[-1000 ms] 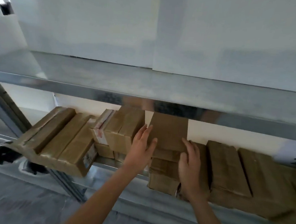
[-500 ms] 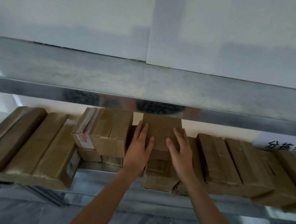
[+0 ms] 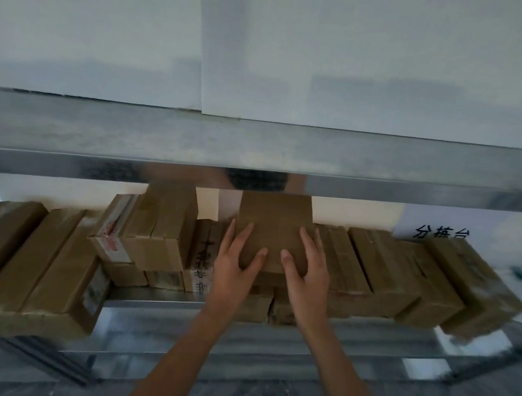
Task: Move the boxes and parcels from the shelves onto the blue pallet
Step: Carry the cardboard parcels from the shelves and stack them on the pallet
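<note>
A plain brown cardboard box [image 3: 274, 226] sits on top of other parcels in the middle of the lower metal shelf [image 3: 154, 295]. My left hand [image 3: 236, 270] lies along its left edge, fingers straight and thumb on the top face. On the right side my right hand [image 3: 308, 275] mirrors it, thumb also on top. Both hands touch the box with straight fingers. The blue pallet is not in view.
Long brown parcels [image 3: 47, 275] fill the shelf's left end, a taped box with red print [image 3: 146, 236] stands left of my hands, and several more brown parcels [image 3: 402, 275] run to the right. The upper metal shelf [image 3: 257, 145] overhangs close above. A white sign with black characters [image 3: 441, 233] hangs behind.
My right hand moved left and up from a lower parcel onto the top box. Both hands closed in on that box, and my view shifted right and nearer.
</note>
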